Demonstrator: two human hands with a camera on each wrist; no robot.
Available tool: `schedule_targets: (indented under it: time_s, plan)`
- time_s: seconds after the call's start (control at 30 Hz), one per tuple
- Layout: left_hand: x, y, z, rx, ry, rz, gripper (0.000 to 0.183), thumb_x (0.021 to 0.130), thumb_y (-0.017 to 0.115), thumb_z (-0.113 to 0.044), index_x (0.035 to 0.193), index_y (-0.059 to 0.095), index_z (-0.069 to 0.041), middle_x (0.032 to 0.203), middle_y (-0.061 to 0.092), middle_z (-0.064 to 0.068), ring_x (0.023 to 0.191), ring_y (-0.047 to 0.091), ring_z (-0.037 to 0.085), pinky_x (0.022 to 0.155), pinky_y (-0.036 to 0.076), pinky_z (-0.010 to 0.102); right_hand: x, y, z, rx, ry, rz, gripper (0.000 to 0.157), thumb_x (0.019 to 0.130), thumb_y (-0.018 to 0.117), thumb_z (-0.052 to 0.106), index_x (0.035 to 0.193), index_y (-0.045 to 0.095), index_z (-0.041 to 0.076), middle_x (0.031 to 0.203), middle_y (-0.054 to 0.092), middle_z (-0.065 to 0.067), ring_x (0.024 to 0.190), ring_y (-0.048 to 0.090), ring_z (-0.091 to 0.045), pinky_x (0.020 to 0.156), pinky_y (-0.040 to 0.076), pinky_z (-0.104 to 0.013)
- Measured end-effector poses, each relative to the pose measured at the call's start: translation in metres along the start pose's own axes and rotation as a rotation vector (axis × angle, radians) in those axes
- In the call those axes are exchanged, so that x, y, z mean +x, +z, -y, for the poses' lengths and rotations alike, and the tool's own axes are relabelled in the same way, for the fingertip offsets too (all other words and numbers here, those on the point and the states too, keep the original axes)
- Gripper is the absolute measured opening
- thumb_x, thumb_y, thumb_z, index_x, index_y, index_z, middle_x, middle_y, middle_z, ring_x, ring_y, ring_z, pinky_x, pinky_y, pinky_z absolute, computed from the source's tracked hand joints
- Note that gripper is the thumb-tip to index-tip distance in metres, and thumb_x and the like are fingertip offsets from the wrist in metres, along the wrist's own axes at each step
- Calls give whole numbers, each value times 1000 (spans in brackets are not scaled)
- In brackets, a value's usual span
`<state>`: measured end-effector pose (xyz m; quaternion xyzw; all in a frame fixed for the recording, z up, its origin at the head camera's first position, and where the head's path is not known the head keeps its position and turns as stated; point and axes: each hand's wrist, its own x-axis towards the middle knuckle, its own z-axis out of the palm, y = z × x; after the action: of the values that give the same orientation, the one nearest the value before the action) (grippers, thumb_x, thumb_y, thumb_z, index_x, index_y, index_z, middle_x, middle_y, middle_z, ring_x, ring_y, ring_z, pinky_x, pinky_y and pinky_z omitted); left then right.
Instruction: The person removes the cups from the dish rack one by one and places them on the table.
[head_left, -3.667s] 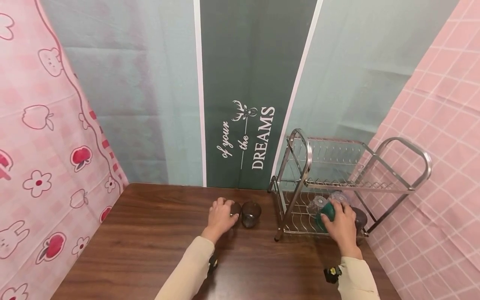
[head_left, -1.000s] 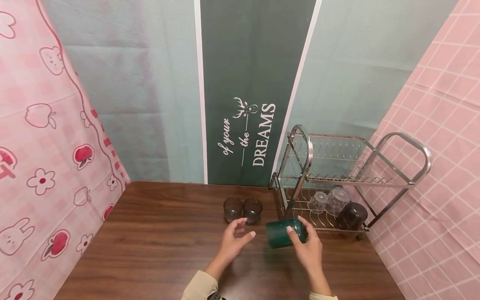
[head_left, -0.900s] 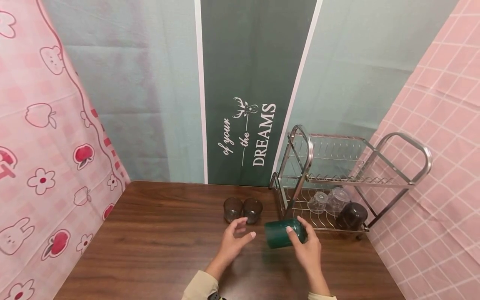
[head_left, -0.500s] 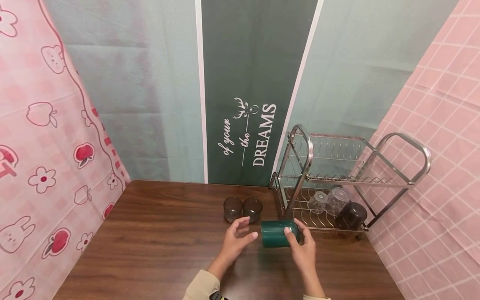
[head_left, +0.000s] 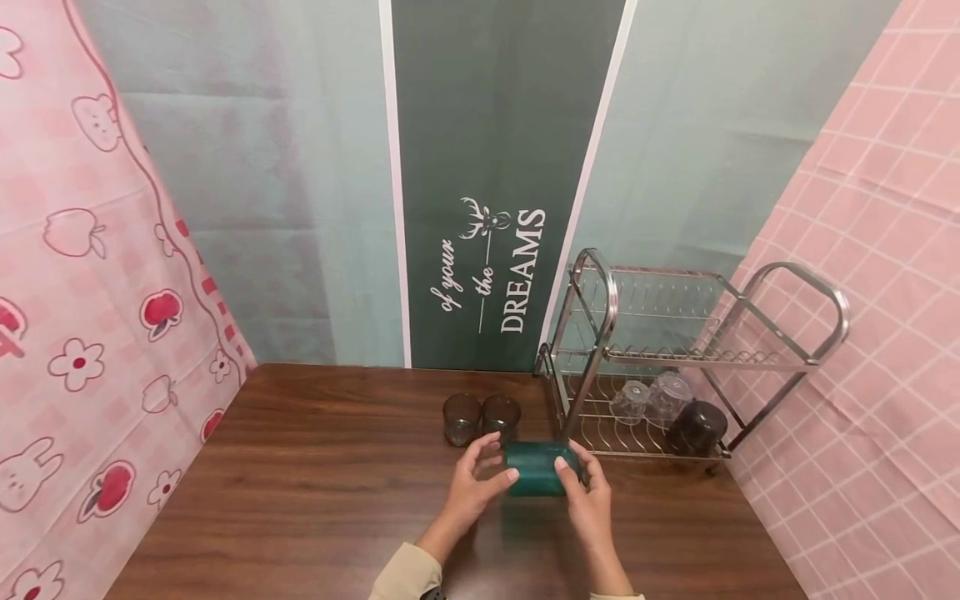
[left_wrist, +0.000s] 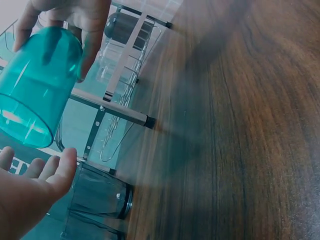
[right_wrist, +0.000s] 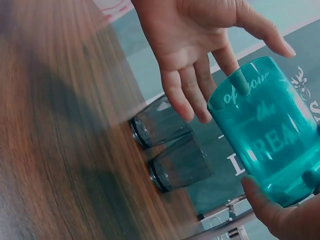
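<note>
The right hand [head_left: 591, 500] has the teal glass [head_left: 534, 468] gripped near its base, sideways over the table [head_left: 315, 492], while the left hand [head_left: 469, 490] hangs loosely spread by its mouth, can't tell if touching.

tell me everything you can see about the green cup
The green cup is see-through and glossy, with straight sides, a round open mouth and no handle in sight; white lettering behind shows through it. It could be glass or plastic and looks empty. The right hand grips it near its closed base, roughly sideways above the table, mouth toward the left hand. Whether the left hand touches the rim is unclear.
</note>
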<state>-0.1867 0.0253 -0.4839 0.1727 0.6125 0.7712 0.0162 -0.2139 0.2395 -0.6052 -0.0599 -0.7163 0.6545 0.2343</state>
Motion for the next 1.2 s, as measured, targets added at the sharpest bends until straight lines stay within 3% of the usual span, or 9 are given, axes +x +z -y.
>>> schedule_targets:
  time_s: [0.37, 0.6, 0.8, 0.87, 0.97, 1.0, 1.03, 1.1, 1.2]
  plan:
    - [-1, 1, -1, 26, 6, -19, 45, 73, 64, -3, 114, 46, 1, 110, 46, 17, 92, 49, 34, 72, 44, 35, -2, 6, -4, 73, 36, 30, 45, 80, 59, 33, 121, 47, 23, 122, 44, -1, 101, 45, -20, 69, 44, -25]
    - [-2, 1, -6, 15, 57, -48, 45, 71, 65, -1, 112, 47, 1, 107, 46, 20, 91, 46, 37, 72, 43, 40, -3, 0, 10, 137, -65, 119, 43, 86, 52, 19, 126, 41, 11, 126, 39, -12, 106, 42, -26, 75, 43, -27]
    - [-3, -1, -10, 21, 79, -53, 45, 71, 65, -1, 112, 47, 0, 106, 46, 23, 90, 46, 38, 71, 44, 39, 2, -4, -2, 103, -70, 129, 40, 88, 50, 21, 126, 41, 16, 124, 41, -9, 103, 46, -24, 70, 45, -27]
    - [-3, -2, -10, 30, 66, -47, 45, 72, 65, -2, 113, 46, 0, 108, 46, 23, 91, 46, 37, 71, 44, 38, -6, -4, 30, 176, -104, 185, 39, 87, 49, 19, 125, 43, 11, 123, 41, -13, 99, 48, -25, 70, 45, -30]
    - [-4, -4, -10, 41, 51, -53, 46, 72, 66, -3, 113, 47, -1, 110, 45, 21, 92, 46, 38, 70, 45, 35, -9, -5, 35, 129, -150, 204, 39, 87, 50, 18, 124, 44, 9, 122, 43, -14, 98, 49, -23, 70, 45, -29]
    - [-4, -5, -9, 39, 49, -57, 46, 72, 66, -3, 113, 47, -1, 110, 45, 22, 92, 45, 40, 69, 46, 34, -10, -6, 38, 86, -162, 207, 39, 87, 51, 19, 124, 44, 10, 121, 44, -11, 99, 49, -21, 71, 45, -27]
    - [-4, -7, -9, 42, 51, -63, 47, 71, 66, -3, 114, 47, -1, 109, 45, 23, 92, 45, 40, 67, 46, 35, -14, -5, 55, 43, -153, 208, 39, 86, 52, 19, 123, 45, 9, 120, 46, -10, 100, 49, -21, 74, 44, -29]
    - [-4, -10, -10, 52, 46, -85, 47, 71, 67, -3, 113, 47, -1, 108, 45, 24, 92, 45, 42, 66, 47, 36, -16, -2, 69, -128, -125, 180, 40, 84, 56, 18, 122, 46, 10, 117, 49, -9, 102, 49, -22, 76, 44, -32]
    - [-5, -15, -13, 96, 37, -125, 47, 70, 69, -5, 112, 49, -2, 105, 47, 26, 90, 47, 41, 65, 47, 36, -24, -3, 123, -301, -124, 196, 43, 80, 61, 20, 120, 48, 10, 112, 53, -10, 101, 50, -24, 77, 42, -40]
